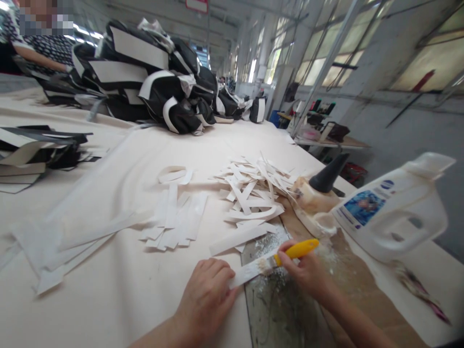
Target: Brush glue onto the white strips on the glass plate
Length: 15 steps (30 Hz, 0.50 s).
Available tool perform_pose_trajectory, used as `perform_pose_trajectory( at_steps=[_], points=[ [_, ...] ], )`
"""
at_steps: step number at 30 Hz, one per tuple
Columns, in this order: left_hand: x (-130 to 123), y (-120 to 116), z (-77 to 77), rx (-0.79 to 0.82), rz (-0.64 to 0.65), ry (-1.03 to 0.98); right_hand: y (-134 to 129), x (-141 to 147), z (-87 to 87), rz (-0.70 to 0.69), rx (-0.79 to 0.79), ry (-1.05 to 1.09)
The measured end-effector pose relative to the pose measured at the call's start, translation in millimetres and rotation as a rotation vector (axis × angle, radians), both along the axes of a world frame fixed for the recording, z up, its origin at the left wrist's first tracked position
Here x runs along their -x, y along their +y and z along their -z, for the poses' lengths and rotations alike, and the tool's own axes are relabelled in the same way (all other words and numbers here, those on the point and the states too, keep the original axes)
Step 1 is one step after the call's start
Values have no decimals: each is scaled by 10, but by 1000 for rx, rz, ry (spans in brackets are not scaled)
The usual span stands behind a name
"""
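Observation:
My right hand (pixel 302 266) is closed round the yellow handle of a brush (pixel 297 250). The bristles touch a white strip (pixel 248 274) that lies over a dark, glue-spattered board (pixel 279 309). My left hand (pixel 208 295) has its fingers bent together on the strip's near left end, holding it. Just beyond the strip lies another white strip (pixel 237 239). A loose heap of white strips (pixel 250 188) sits past the board, and a flatter bunch of strips (pixel 177 222) lies to its left.
At the right stand a large white jug (pixel 395 208) and a glue-stained container (pixel 311 195) with a black cone (pixel 329 174). Black-and-white pieces (pixel 145 77) are piled at the back. Dark pieces (pixel 43 150) and long strips (pixel 72 246) lie left. A person (pixel 39 48) stands back left.

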<state>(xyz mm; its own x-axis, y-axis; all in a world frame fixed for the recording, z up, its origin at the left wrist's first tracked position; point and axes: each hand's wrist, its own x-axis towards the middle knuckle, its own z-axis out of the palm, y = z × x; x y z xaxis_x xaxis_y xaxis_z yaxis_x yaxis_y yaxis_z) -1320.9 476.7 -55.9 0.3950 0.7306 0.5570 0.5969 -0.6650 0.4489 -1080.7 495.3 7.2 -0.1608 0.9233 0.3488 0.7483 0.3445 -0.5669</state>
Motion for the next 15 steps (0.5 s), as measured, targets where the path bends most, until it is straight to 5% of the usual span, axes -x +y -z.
perform_pose_trajectory(
  at_steps=[5,9,15],
  points=[
    [-4,4,-22,4,-1,-20,197,-501,-156,214,-36,-99],
    [1,10,-14,9,0,-16,130,-465,-311,371,-168,-71],
    [11,19,-9,5,-8,-12,125,-160,-208,167,-111,-30]
  ],
)
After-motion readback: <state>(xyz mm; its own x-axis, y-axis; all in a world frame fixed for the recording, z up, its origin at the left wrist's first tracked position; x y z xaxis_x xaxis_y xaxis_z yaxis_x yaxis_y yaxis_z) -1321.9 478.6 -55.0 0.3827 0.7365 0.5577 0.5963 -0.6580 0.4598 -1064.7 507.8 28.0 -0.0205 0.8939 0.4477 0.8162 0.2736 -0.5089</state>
